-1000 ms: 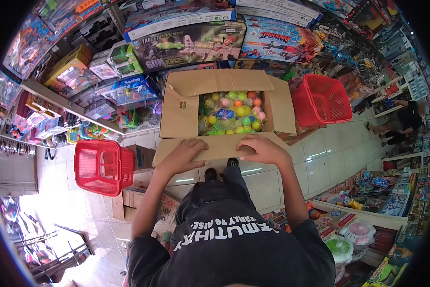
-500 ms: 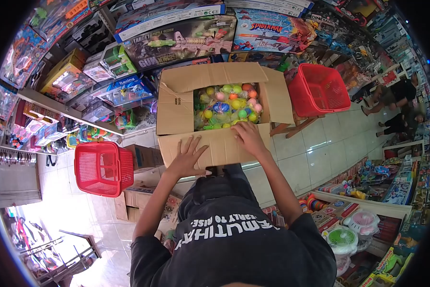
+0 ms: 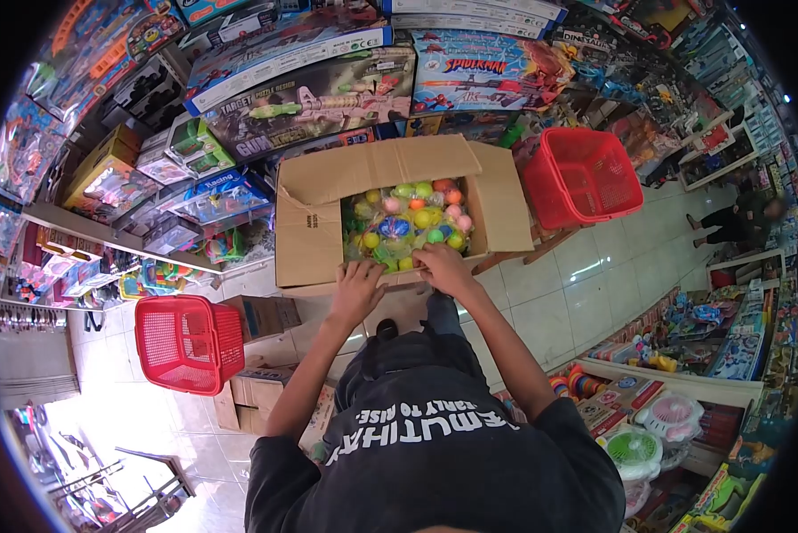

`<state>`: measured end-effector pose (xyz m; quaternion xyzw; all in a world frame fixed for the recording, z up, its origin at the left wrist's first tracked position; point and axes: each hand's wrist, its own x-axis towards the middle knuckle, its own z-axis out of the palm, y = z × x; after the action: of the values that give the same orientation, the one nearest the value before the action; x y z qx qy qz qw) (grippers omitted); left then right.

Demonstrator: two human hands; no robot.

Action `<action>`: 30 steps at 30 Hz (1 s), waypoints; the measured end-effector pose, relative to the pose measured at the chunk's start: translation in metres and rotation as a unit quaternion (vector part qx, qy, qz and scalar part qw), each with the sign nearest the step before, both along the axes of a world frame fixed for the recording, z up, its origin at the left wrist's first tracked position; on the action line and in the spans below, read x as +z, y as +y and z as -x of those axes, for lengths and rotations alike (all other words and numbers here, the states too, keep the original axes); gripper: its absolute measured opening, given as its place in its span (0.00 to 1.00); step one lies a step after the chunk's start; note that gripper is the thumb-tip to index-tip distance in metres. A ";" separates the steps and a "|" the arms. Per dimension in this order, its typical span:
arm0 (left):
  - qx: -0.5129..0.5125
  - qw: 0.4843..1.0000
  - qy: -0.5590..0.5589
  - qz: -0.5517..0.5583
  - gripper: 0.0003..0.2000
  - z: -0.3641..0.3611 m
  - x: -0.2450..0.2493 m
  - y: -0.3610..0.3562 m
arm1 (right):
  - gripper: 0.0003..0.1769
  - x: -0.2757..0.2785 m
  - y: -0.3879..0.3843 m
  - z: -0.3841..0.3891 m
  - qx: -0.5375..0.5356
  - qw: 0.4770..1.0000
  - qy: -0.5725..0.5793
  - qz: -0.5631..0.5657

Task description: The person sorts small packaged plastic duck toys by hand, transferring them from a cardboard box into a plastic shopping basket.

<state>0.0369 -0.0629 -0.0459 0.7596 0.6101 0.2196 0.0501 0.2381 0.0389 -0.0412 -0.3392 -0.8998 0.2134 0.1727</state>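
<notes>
An open cardboard box (image 3: 308, 229) sits before me, filled with colourful toy balls (image 3: 423, 218) in clear plastic bags. My left hand (image 3: 358, 291) is at the near rim, left of its middle, with the fingers bent over the edge. On the same rim, further right, my right hand (image 3: 446, 269) grips the cardboard, its fingertips beside the bagged balls. The far, left and right flaps are spread outward. The near flap is mostly out of sight below the rim, and both thumbs are largely hidden.
A red plastic basket (image 3: 586, 178) stands right of the box on a wooden stool. Another red basket (image 3: 190, 345) is at the left, near smaller cartons (image 3: 266, 317). Shelves of boxed toys (image 3: 319, 99) line the far side. At the right, a person (image 3: 741, 219) is in the aisle.
The near flap, previously spread toward me under both hands, has gone down out of view. My left hand has moved up to the rim; my right hand has shifted slightly left along it.
</notes>
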 end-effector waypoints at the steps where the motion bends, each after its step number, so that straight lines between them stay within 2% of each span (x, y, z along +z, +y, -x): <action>1: -0.009 1.000 -0.002 0.005 0.16 -0.005 -0.002 0.004 | 0.09 0.000 0.004 0.000 0.014 0.999 -0.001 0.039; 2: -0.018 1.000 -0.005 0.009 0.14 -0.010 -0.004 0.008 | 0.08 0.000 0.009 0.000 0.028 0.997 -0.002 0.077; 7: 0.007 0.997 -0.039 0.072 0.13 -0.029 0.000 0.033 | 0.07 -0.002 0.027 0.000 0.093 0.992 -0.030 0.083; 9: 0.050 0.995 -0.084 0.036 0.14 -0.032 0.002 0.051 | 0.07 0.006 0.043 -0.003 0.134 0.984 -0.030 0.112; 11: 0.095 0.992 -0.082 0.021 0.16 -0.032 0.003 0.064 | 0.10 0.019 0.064 -0.012 0.172 0.964 -0.035 0.201; 12: 0.129 0.989 -0.078 0.002 0.17 -0.033 0.005 0.070 | 0.10 0.028 0.078 -0.017 0.184 0.960 -0.037 0.206; 14: 0.175 0.981 -0.080 0.010 0.20 -0.036 0.017 0.086 | 0.13 0.041 0.111 -0.025 0.122 0.983 0.068 0.115; 15: 0.215 0.974 -0.073 -0.015 0.21 -0.036 0.019 0.093 | 0.13 0.048 0.129 -0.029 0.132 0.981 0.069 0.120; 17: 0.269 0.961 -0.064 -0.021 0.22 -0.039 0.021 0.107 | 0.18 0.057 0.165 -0.039 0.041 0.996 0.076 0.020; 18: 0.277 0.959 -0.065 -0.018 0.22 -0.042 0.019 0.113 | 0.18 0.056 0.180 -0.045 0.049 0.996 0.074 0.023; 20: 0.297 0.953 -0.058 0.003 0.20 -0.047 0.015 0.128 | 0.30 0.050 0.213 -0.054 0.083 0.996 0.029 -0.010; 21: 0.304 0.950 -0.071 -0.004 0.17 -0.051 0.016 0.135 | 0.36 0.045 0.226 -0.059 0.099 0.995 -0.024 0.013; 25: 0.358 0.927 -0.104 -0.045 0.18 -0.059 0.023 0.156 | 0.33 0.040 0.267 -0.062 0.170 0.984 -0.034 0.027; 27: 0.360 0.925 -0.097 -0.074 0.19 -0.061 0.029 0.166 | 0.27 0.047 0.279 -0.060 0.206 0.971 0.043 0.109; 28: 0.358 0.923 -0.092 -0.105 0.20 -0.062 0.031 0.173 | 0.27 0.051 0.285 -0.060 0.210 0.971 0.041 0.110; 29: 0.359 0.921 -0.113 -0.102 0.25 -0.064 0.032 0.182 | 0.24 0.055 0.289 -0.058 0.191 0.969 0.063 0.142; 30: 0.361 0.920 -0.112 -0.100 0.25 -0.065 0.035 0.194 | 0.21 0.058 0.293 -0.056 0.171 0.966 0.086 0.172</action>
<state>0.1023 0.1306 -0.0111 0.4593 0.8081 0.3666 -0.0411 0.2944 0.3320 0.0173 -0.1849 -0.8759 0.4199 0.1493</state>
